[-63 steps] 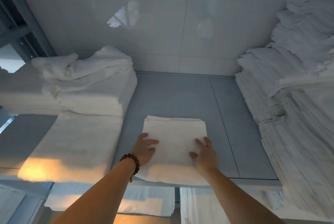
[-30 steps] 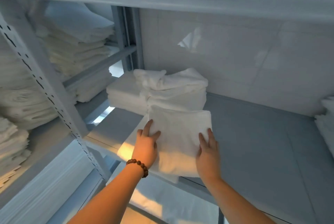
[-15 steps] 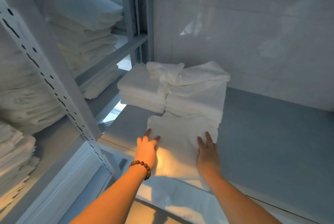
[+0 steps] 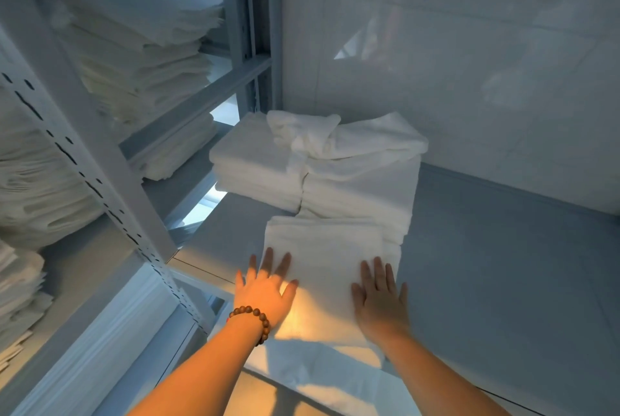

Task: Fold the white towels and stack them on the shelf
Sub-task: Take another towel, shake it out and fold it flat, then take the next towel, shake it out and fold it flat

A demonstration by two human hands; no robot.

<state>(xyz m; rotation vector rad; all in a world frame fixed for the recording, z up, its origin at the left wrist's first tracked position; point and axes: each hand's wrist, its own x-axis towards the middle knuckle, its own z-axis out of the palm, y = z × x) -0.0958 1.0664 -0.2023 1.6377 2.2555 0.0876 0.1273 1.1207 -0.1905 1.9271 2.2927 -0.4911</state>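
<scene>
The folded towel [image 4: 325,258] lies flat near the front of the shelf [image 4: 503,264], its far edge touching the foot of the taller stack [image 4: 362,187] behind it. It seems to rest on another flat white cloth [image 4: 318,378] that reaches the shelf's front edge. At far left, beyond the perforated post [image 4: 100,154], a neighbouring rack holds more piles of towels [image 4: 141,46]. Next comes the left grip [image 4: 265,294], a bead bracelet [image 4: 251,318] on its wrist. It is released, fingers straight and spread, palm pressing the towel's left edge, partly on it and partly off. Behind, a lower stack [image 4: 255,167] stands just beside the taller one, and a rumpled towel [image 4: 335,140] is draped across both tops. The right grip [image 4: 379,298] is likewise released, lying flat on the towel's right side near its edge. Bare shelf runs on to the right, under the tiled wall [image 4: 469,63]. The towel looks soft, light and limp, so it would likely sag and unfold if lifted by one corner. Holding it by both side edges, or sliding it under flat palms, should keep the folds square. The cloth beneath may drag along with it.
</scene>
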